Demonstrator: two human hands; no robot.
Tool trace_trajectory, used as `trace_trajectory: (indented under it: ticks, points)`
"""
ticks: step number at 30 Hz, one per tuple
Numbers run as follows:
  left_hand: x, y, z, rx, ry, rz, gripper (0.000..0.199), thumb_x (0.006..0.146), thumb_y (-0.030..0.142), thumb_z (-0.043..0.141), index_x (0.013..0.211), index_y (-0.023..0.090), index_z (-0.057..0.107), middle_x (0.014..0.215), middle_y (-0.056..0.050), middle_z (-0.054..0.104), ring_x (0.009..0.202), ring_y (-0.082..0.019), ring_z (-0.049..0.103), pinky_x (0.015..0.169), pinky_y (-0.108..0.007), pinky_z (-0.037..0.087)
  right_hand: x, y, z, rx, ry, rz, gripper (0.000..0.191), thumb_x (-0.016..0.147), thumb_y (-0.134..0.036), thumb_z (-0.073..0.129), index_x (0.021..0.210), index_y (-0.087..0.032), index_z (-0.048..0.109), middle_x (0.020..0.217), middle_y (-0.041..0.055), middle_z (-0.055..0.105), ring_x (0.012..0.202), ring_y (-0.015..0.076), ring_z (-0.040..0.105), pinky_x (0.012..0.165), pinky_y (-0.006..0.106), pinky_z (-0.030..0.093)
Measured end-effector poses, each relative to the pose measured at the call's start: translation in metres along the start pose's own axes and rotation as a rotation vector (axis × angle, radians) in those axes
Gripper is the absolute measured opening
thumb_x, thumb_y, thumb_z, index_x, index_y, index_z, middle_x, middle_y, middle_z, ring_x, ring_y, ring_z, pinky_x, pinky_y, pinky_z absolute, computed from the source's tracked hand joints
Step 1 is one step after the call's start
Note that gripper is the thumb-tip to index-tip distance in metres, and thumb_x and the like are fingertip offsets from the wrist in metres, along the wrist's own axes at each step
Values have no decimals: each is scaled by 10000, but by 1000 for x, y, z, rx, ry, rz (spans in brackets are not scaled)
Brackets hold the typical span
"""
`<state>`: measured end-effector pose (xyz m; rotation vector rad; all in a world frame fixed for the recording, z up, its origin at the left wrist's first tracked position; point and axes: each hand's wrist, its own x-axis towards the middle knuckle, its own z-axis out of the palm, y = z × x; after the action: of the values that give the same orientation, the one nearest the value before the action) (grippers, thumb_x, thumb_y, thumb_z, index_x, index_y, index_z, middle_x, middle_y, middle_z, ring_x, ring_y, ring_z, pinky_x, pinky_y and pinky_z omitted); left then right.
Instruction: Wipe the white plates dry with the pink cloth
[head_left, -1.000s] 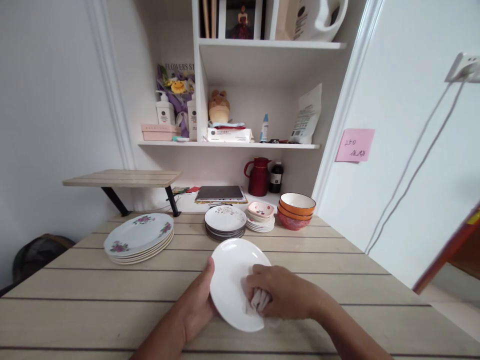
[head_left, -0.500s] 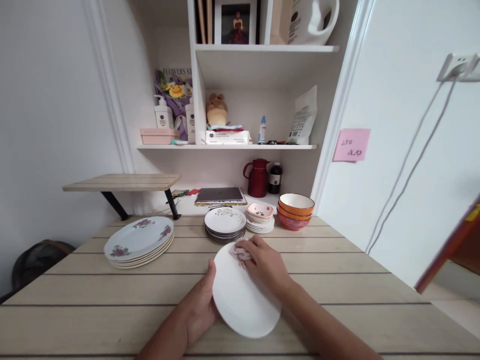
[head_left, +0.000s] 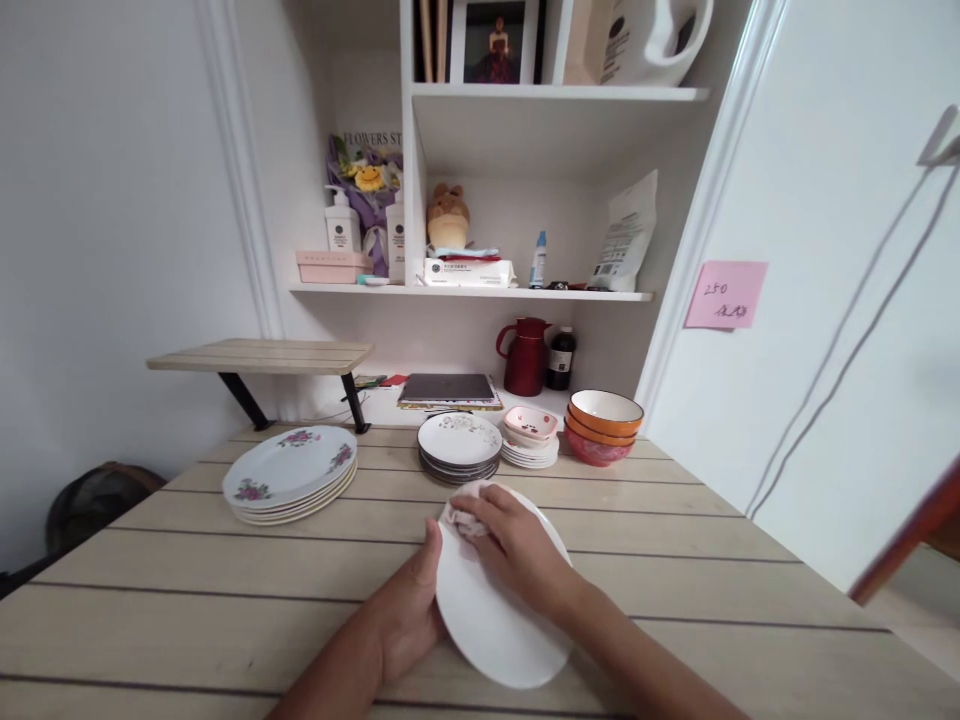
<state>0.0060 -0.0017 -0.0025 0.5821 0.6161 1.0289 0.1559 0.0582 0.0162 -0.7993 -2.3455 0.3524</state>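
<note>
A plain white plate (head_left: pixel 499 635) is tilted above the table's front part. My left hand (head_left: pixel 411 612) grips its left edge, thumb on the rim and fingers hidden beneath. My right hand (head_left: pixel 517 545) presses a crumpled pale cloth (head_left: pixel 463 518) onto the plate's upper left, its fingers closed over the cloth. Behind the plate stands a stack of dark-rimmed plates with a floral one (head_left: pixel 459 440) on top.
Flowered oval plates (head_left: pixel 292 468) are stacked on the left of the wooden table (head_left: pixel 225 620). Small dishes (head_left: pixel 531 425) and orange and red bowls (head_left: pixel 604 425) stand at the back right. Behind are a laptop (head_left: pixel 448 387), a red jug (head_left: pixel 526 357) and a raised wooden shelf (head_left: pixel 262 356).
My right hand and the cloth have moved left across the plate, toward my left thumb. The view has shifted slightly, so the surroundings appear further right.
</note>
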Motion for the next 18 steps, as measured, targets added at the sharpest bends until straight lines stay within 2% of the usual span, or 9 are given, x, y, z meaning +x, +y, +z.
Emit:
trace_trajectory:
  ticks: [6,10,14,18]
  points:
    - [1,-2,-4,-38,-38,46,810,803,694,307,1292,87,526,1162,-192,674,1137,-284,592,1027,-405,362,-4,-18,-11,182,-230,-174,472,814,-119,568,1250,-300,577,1113,28,645,1034,188,567,932,304,410]
    - [-2,1,-4,-42,-93,10,867,777,736,269,1286,91,544,1209,-190,650,1177,-311,560,1031,-428,359,-9,-15,-23,280,-459,-175,485,749,-123,635,1189,-327,632,1080,-4,666,975,175,599,884,269,432]
    - [-2,3,-5,-49,-131,-1,897,760,755,289,1349,107,483,1235,-186,636,1223,-314,523,1077,-442,305,-21,-10,-41,356,-704,-161,478,736,-69,594,1131,-325,678,997,-24,669,900,144,605,815,216,451]
    - [0,2,-8,-40,-70,-42,796,823,657,378,1405,114,398,1243,-175,634,1247,-286,509,1111,-426,253,-29,2,-59,365,-774,-82,500,684,-21,573,1071,-307,709,977,-37,676,882,139,609,796,205,454]
